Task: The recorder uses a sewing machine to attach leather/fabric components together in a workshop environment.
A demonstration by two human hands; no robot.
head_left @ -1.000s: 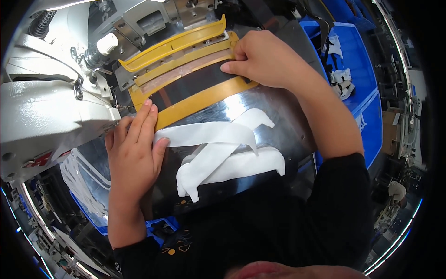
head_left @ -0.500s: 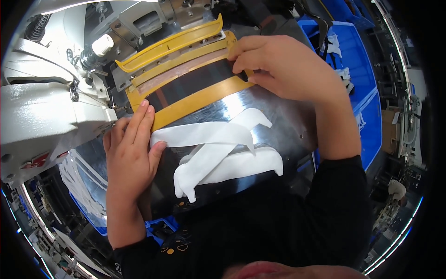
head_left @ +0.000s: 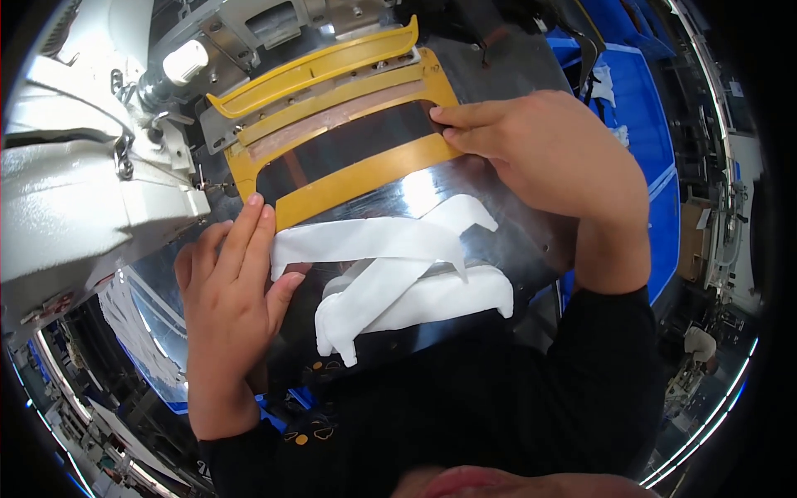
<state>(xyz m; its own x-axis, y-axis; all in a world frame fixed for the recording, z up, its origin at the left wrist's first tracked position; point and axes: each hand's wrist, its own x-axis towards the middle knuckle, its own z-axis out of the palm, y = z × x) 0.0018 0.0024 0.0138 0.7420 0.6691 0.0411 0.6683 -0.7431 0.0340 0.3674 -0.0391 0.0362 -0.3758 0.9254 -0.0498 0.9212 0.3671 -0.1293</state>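
Observation:
A yellow sewing template frame (head_left: 365, 178) with a long dark opening (head_left: 357, 141) lies on the shiny metal table. My left hand (head_left: 228, 290) has its fingers stretched out, the tips touching the frame's lower left corner. At the frame's right end, my right hand (head_left: 540, 153) is bent with thumb and finger close together on the inner edge of the opening. Whatever may be between those fingertips is too small to make out. Between my forearms lie several white curved fabric strips (head_left: 365, 241), crossing one another; one end is beside my left thumb.
A white sewing machine (head_left: 75, 191) stands close on the left. A raised yellow curved bar (head_left: 315, 70) runs along the frame's far side. Blue bins (head_left: 652, 158) with white pieces are at the right. More white strips (head_left: 137, 324) lie at the lower left.
My right hand has shifted slightly down and right, its fingers moving from the frame's upper right corner to the opening's right end. The left hand stays at the lower left corner.

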